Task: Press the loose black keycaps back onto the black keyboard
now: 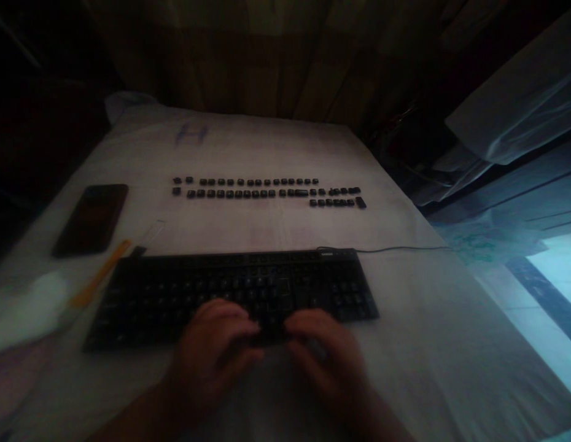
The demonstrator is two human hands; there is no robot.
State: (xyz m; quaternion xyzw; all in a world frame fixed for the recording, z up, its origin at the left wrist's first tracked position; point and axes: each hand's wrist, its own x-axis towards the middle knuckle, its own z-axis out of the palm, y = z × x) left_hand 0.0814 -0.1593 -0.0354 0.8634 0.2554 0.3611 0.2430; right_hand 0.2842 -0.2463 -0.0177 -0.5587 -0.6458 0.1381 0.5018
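A black keyboard (166, 301) lies across the cloth-covered table, with gaps in its keys at right of centre. My left hand (216, 344) is closed at its front edge, fingers curled over the keys and thumb low at the edge. Facing it, my right hand (329, 350) grips the same edge in a similar way, fingertips on the lower keys. A short gap separates the two hands' fingertips. Blur and dim light hide whether a small key is pinched there. Beyond the keyboard, loose black keycaps (248, 194) lie in rows.
A dark phone (93, 218) lies at the left. Near the keyboard's left end are an orange-handled tool (101, 276) and a clear strip (154, 230). White material (30, 310) sits at the left edge. The keyboard's cable (405, 248) runs right over the table (433, 319).
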